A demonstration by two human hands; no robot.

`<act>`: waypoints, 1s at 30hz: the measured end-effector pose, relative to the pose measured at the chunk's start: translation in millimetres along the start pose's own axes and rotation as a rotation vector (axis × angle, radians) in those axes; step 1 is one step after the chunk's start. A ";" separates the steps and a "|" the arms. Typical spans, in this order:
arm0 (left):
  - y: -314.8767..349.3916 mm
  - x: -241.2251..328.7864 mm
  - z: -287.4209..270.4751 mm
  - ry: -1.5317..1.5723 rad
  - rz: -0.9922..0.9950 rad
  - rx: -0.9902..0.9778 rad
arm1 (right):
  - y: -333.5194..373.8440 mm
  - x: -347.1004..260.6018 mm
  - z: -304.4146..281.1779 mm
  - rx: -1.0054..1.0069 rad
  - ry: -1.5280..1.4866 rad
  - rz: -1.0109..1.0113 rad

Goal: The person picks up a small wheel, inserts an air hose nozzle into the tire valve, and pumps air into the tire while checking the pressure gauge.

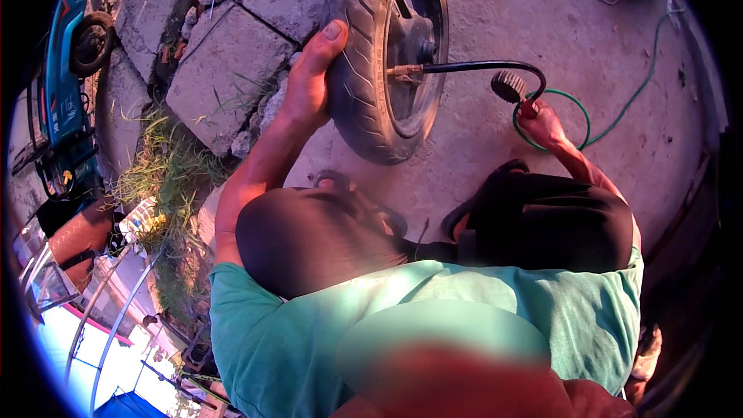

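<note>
A black tyre (357, 70) on a dark spoked wheel rim (414, 54) stands upright on the concrete in front of my feet. My left hand (316, 70) lies against the tread on its left side, thumb up and the other fingers hidden behind the tyre. On my right, my right hand (542, 124) is closed round a tyre inflator (529, 107) with a round gauge (508, 86). Its black hose (484, 66) arches over to a brass chuck (404, 71) at the wheel's rim, where the valve would sit. A green air hose (587, 128) loops beside the right hand.
The green hose runs off to the far right over the concrete floor (495, 0). Cracked slabs (220, 77) with grass (166, 178) in the gaps lie at left. Beyond them is a teal vehicle (66, 101). My knees in dark trousers (549, 220) are bent close behind the wheel.
</note>
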State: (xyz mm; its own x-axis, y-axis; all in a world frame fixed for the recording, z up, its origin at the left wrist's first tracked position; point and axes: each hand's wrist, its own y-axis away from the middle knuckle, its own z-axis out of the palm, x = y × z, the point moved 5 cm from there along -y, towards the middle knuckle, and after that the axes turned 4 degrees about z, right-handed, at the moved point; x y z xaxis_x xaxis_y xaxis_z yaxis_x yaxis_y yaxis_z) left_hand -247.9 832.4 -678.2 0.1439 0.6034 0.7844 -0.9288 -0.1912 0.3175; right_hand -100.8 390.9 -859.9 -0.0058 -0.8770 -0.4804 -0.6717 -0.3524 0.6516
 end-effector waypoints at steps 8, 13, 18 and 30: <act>0.1 1.3 3.8 0.017 0.003 0.000 | -2.1 7.2 4.1 0.013 -0.056 -0.051; -0.3 -0.7 -0.5 0.026 0.013 -0.016 | -5.0 8.7 5.0 0.002 -0.039 -0.043; -1.5 -2.0 -0.3 0.024 0.000 0.012 | -5.7 13.1 5.1 0.009 -0.013 -0.027; -0.5 0.0 3.3 -0.001 -0.009 0.016 | -3.1 7.9 3.3 0.013 -0.001 -0.011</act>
State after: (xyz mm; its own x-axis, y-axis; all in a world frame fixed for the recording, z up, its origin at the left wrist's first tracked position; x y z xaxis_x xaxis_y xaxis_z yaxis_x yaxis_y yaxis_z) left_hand -246.4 829.9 -676.5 0.1524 0.6040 0.7823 -0.9218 -0.1987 0.3329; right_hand -101.2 386.2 -867.7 0.0010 -0.8727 -0.4882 -0.6810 -0.3581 0.6388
